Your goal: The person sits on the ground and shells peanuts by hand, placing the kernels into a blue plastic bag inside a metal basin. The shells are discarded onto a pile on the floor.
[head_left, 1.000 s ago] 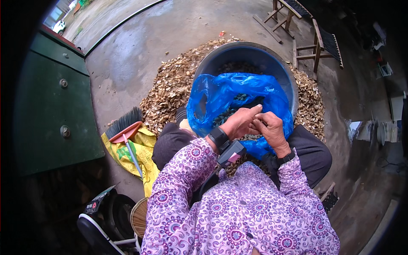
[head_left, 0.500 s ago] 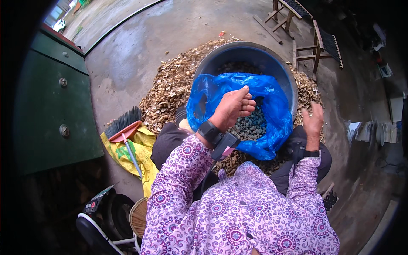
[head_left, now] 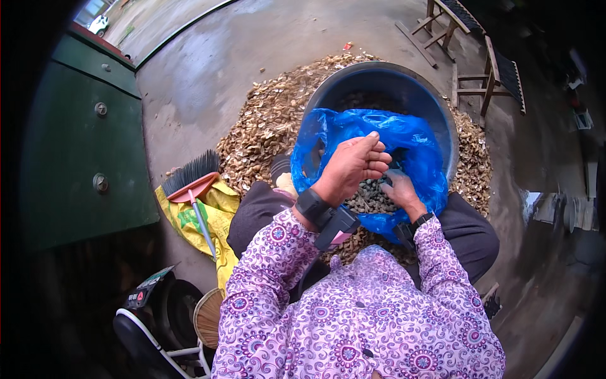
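A blue plastic bag (head_left: 421,144) lies open inside a large metal basin (head_left: 445,114). Small grey-brown pieces, perhaps shelled nuts (head_left: 366,201), fill its mouth, tinted by the plastic. Over the bag's left side is my left hand (head_left: 355,165), its fingers curled together and the thumb on top. Whatever the palm holds, if anything, is hidden. My right hand (head_left: 402,189) reaches into the bag's mouth at the pieces, thumb and fingers apart, with the fingertips partly lost against the contents. Both wrists wear dark bands.
A heap of what look like peanut shells (head_left: 265,126) surrounds the basin. To the left, a broom (head_left: 192,183) rests on a yellow sack (head_left: 224,205), beside a green metal cabinet (head_left: 95,145). Wooden stools (head_left: 489,79) stand at the far right. A woven straw item (head_left: 208,319) is near my left elbow.
My right hand has moved left, from beside the basin into the bag's mouth. The left hand keeps its curled pose over the bag. The whole view has shifted slightly.
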Action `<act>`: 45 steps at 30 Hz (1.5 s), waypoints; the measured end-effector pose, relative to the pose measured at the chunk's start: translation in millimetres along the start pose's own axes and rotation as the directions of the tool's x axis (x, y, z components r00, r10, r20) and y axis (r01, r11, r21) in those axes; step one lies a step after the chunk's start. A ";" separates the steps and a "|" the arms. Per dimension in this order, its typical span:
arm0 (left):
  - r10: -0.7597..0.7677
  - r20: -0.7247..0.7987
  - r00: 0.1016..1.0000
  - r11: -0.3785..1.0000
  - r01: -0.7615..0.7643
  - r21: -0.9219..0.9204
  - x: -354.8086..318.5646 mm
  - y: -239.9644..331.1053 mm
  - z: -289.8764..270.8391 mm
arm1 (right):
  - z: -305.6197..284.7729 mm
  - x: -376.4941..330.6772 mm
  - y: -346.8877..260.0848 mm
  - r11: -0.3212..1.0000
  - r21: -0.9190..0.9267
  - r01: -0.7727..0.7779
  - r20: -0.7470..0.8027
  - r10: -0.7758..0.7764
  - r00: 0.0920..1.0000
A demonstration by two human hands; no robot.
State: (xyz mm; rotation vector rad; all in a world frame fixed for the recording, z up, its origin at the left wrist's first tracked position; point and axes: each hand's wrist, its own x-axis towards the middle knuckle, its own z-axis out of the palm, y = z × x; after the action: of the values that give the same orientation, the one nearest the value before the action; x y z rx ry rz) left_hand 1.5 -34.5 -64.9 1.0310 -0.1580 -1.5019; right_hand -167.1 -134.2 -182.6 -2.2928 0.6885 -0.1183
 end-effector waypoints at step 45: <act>0.069 -0.096 0.993 0.981 -0.050 0.189 8.7 -25.0 -1.6 | -31.1 1.6 -13.3 0.951 0.218 -0.219 -0.029 0.231 0.973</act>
State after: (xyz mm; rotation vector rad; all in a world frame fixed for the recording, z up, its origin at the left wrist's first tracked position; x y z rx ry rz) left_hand -14.6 -35.0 -86.0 1.2401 -0.2589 -1.3959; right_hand -168.5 -146.6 -151.0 -1.9979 0.9156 -0.1404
